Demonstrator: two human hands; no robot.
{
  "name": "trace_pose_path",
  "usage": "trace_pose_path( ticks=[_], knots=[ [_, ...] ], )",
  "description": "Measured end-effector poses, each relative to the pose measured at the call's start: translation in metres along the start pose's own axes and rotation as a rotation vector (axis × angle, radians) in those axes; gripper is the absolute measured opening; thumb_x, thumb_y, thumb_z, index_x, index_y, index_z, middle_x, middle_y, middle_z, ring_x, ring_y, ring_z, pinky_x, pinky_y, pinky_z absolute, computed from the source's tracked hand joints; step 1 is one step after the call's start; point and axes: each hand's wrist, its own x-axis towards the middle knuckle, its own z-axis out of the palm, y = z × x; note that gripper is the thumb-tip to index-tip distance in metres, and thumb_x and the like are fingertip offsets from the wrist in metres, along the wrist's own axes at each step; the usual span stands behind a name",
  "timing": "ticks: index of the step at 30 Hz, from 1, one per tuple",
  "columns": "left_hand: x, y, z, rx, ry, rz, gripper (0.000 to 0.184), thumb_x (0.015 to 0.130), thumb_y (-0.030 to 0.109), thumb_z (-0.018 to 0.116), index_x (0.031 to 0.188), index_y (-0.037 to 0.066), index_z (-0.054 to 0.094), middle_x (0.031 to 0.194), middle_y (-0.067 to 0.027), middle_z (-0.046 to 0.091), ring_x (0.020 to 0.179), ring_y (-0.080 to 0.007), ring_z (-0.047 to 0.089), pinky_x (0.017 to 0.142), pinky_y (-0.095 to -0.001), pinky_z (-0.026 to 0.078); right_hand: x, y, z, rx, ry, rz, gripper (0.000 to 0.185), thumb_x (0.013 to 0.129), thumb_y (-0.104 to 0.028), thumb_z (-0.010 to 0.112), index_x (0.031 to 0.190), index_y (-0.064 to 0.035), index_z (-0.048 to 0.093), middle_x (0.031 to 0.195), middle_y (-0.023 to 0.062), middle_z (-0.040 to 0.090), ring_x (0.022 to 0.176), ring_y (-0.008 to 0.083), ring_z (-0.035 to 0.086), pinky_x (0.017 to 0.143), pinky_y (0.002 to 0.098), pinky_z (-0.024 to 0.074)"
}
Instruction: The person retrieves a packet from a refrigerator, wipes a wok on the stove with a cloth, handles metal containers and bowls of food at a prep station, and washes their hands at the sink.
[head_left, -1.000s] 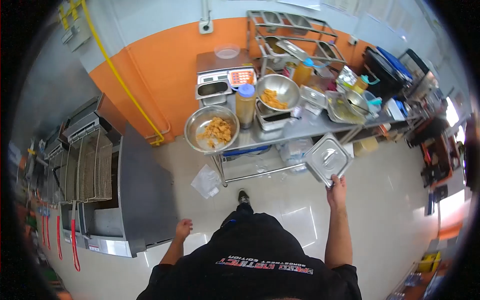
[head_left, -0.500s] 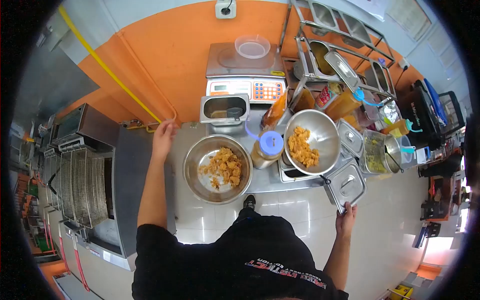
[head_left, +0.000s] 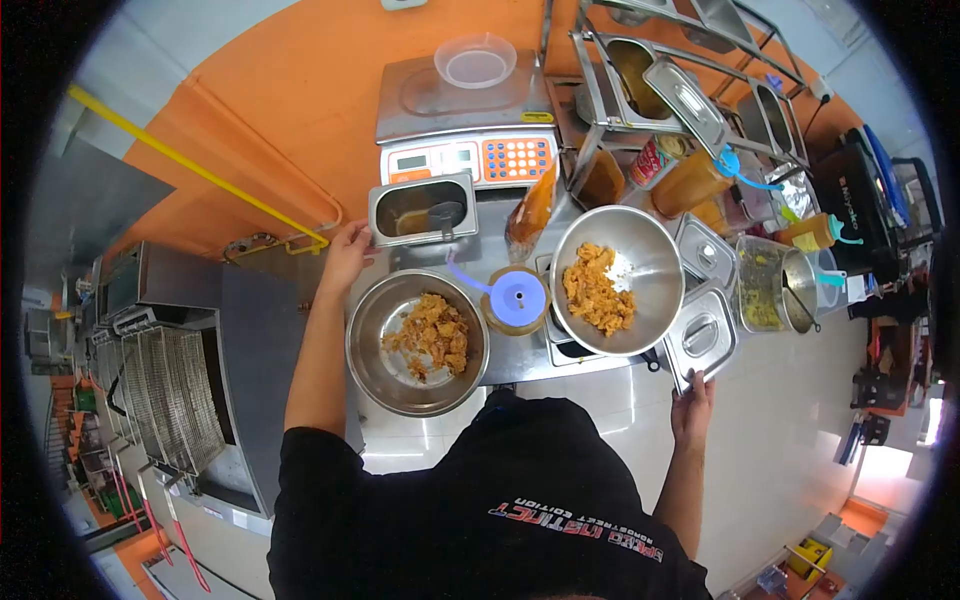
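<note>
My left hand (head_left: pixel 348 252) is at the left side of a steel food pan (head_left: pixel 424 240) holding brown liquid and a dark utensil. Its fingers are apart at the pan's corner; whether they touch it I cannot tell. Below stands a wide steel bowl (head_left: pixel 366 375) with breaded fried pieces (head_left: pixel 432 338). My right hand (head_left: pixel 692 398) grips the near edge of a steel pan lid (head_left: pixel 703 335), which lies tilted beside a second steel bowl (head_left: pixel 655 255). That bowl has more fried pieces (head_left: pixel 597 290). Between the bowls is a bottle with a purple lid (head_left: pixel 519 298).
A digital scale (head_left: pixel 470 158) bearing a clear plastic bowl (head_left: pixel 475 62) stands at the back. Sauce bottles (head_left: pixel 690 185), another lid (head_left: pixel 706 250) and a metal rack (head_left: pixel 595 110) crowd the right. A fryer with wire baskets (head_left: pixel 172 395) is at the left.
My left hand has moved up and right to the steel food pan's side. My right hand keeps hold of the lid, now nearer the right bowl. The view has shifted.
</note>
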Motion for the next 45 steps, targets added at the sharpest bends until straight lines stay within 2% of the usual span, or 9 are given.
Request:
trace_pose_path(
  ticks=[3,10,15,20,22,23,28,32,45],
  knots=[
    [0.009,-0.005,0.006,-0.079,0.031,-0.062,0.029,0.097,0.029,0.049,0.118,0.010,0.056,0.097,-0.0016,0.062,0.083,-0.0131,0.060,0.071,-0.0311,0.048,0.021,0.011,-0.021,0.002,-0.237,0.026,0.033,0.095,-0.021,0.055,0.126,-0.0136,0.046,0.111,0.0006,0.058,0.102,0.0126,0.056,0.077,0.0337,0.0480],
    [0.008,0.009,0.015,0.012,0.045,-0.098,0.022,0.096,0.032,0.048,0.099,0.012,0.057,0.085,0.0025,0.054,0.083,-0.0120,0.055,0.073,-0.0343,0.048,0.014,0.002,0.022,-0.031,-0.142,0.044,0.023,0.097,-0.025,0.053,0.116,-0.0144,0.047,0.101,-0.0009,0.059,0.082,0.0095,0.057,0.064,0.0256,0.0447],
    [0.014,0.002,0.014,0.040,0.103,-0.059,0.042,0.096,0.038,0.046,0.131,0.014,0.050,0.118,-0.0052,0.058,0.101,-0.0179,0.055,0.078,-0.0382,0.047,0.024,0.000,0.014,-0.132,-0.204,0.122,0.036,0.097,-0.037,0.049,0.119,-0.0087,0.040,0.102,0.0073,0.055,0.091,0.0205,0.061,0.065,0.0306,0.0524],
    [0.005,0.001,0.004,0.042,0.058,-0.034,0.045,0.095,0.040,0.047,0.132,0.014,0.049,0.118,-0.0050,0.057,0.101,-0.0189,0.055,0.081,-0.0386,0.046,0.003,-0.019,-0.001,-0.331,-0.077,0.217,0.035,0.098,-0.033,0.048,0.114,-0.0022,0.044,0.093,0.0104,0.055,0.084,0.0183,0.060,0.064,0.0295,0.0502],
    [0.000,-0.002,0.006,0.052,0.070,-0.032,0.046,0.095,0.040,0.048,0.132,0.013,0.049,0.119,-0.0049,0.057,0.101,-0.0190,0.055,0.083,-0.0390,0.046,0.003,-0.020,-0.006,-0.935,0.075,-0.447,0.031,0.098,-0.029,0.049,0.109,0.0005,0.049,0.088,0.0092,0.054,0.071,0.0134,0.054,0.061,0.0254,0.0453],
    [0.002,-0.007,0.003,0.007,0.097,-0.046,0.046,0.095,0.040,0.049,0.132,0.013,0.048,0.119,-0.0049,0.056,0.100,-0.0185,0.055,0.084,-0.0390,0.045,0.004,-0.020,-0.009,-0.932,0.026,-0.566,0.026,0.097,-0.024,0.049,0.104,0.0004,0.052,0.082,0.0066,0.052,0.066,0.0091,0.046,0.058,0.0235,0.0413],
    [-0.022,0.007,0.012,-0.060,0.144,0.019,0.048,0.094,0.039,0.053,0.132,0.012,0.046,0.122,-0.0050,0.055,0.103,-0.0171,0.052,0.086,-0.0378,0.042,-0.024,-0.062,0.103,-0.845,-0.322,-0.256,0.040,0.094,-0.032,0.053,0.121,-0.0022,0.050,0.073,0.0080,0.062,0.059,0.0104,0.053,0.053,0.0258,0.0434],
    [-0.042,0.014,0.017,-0.106,0.167,0.066,0.049,0.093,0.038,0.054,0.133,0.013,0.044,0.117,-0.0023,0.054,0.109,-0.0166,0.051,0.084,-0.0362,0.041,-0.003,-0.051,0.127,-0.847,-0.408,-0.108,0.048,0.093,-0.025,0.054,0.126,0.0082,0.042,0.069,0.0099,0.062,0.050,0.0117,0.054,0.044,0.0274,0.0423],
    [-0.070,0.019,0.014,-0.084,0.184,0.203,0.048,0.095,0.035,0.053,0.135,0.012,0.042,0.137,-0.0058,0.043,0.116,-0.0200,0.048,0.091,-0.0375,0.040,0.019,-0.061,0.135,-0.766,-0.370,-0.214,0.038,0.087,-0.007,0.050,0.122,0.0068,0.041,0.066,0.0108,0.062,0.045,0.0127,0.056,0.041,0.0265,0.0428]
  ],
)
